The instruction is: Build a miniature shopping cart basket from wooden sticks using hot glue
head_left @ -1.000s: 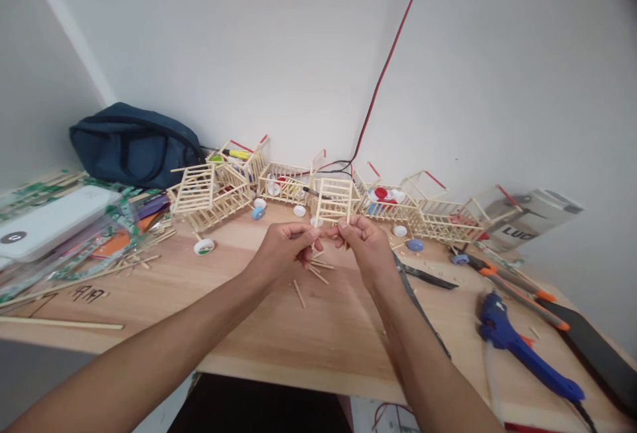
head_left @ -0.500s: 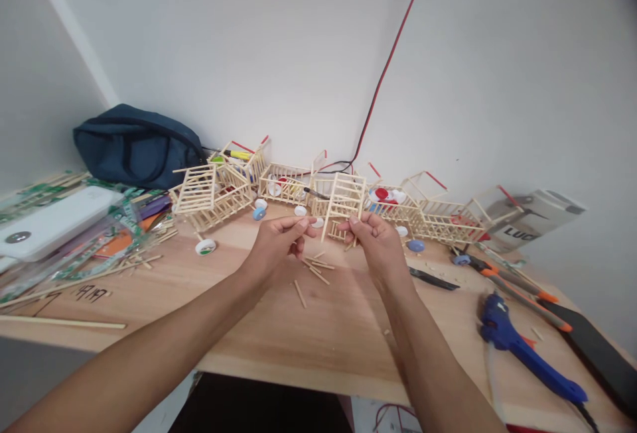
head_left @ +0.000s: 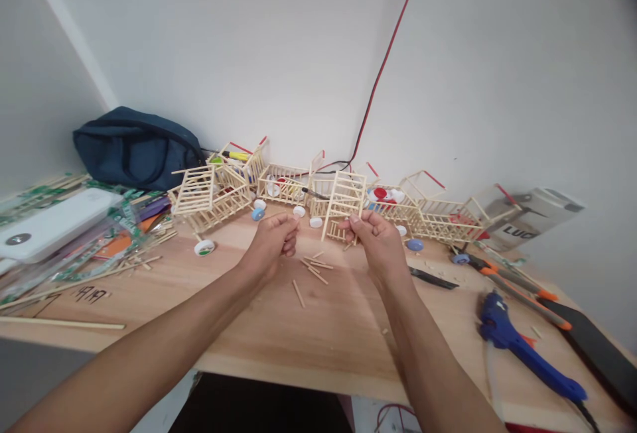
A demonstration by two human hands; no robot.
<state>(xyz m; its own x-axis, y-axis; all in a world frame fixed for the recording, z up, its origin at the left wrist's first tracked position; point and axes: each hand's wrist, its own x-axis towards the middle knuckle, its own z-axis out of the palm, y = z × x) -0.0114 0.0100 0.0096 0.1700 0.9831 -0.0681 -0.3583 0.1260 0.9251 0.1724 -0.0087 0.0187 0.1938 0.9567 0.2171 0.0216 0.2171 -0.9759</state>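
My left hand [head_left: 273, 242] is over the middle of the table with thumb and forefinger pinched; anything between them is too small to make out. My right hand [head_left: 379, 242] also pinches, its fingertips close to the lower right of a ladder-like stick panel [head_left: 344, 195]. Whether it grips the panel or only overlaps it in view, I cannot tell. Between the hands several short wooden sticks [head_left: 316, 268] lie loose on the wood. White bottle caps [head_left: 315, 222] rest just beyond them.
Small stick-built carts [head_left: 450, 221] with red handles line the wall. At right lie a blue glue gun [head_left: 527, 357], orange-handled pliers [head_left: 522, 294] and a black blade [head_left: 432, 278]. At left are a dark blue bag [head_left: 139, 148], a white case [head_left: 60, 221] and plastic wrappers [head_left: 94, 254].
My left hand has drawn away to the left, widening the gap between my hands. My right hand stays almost where it was. The view has shifted very slightly.
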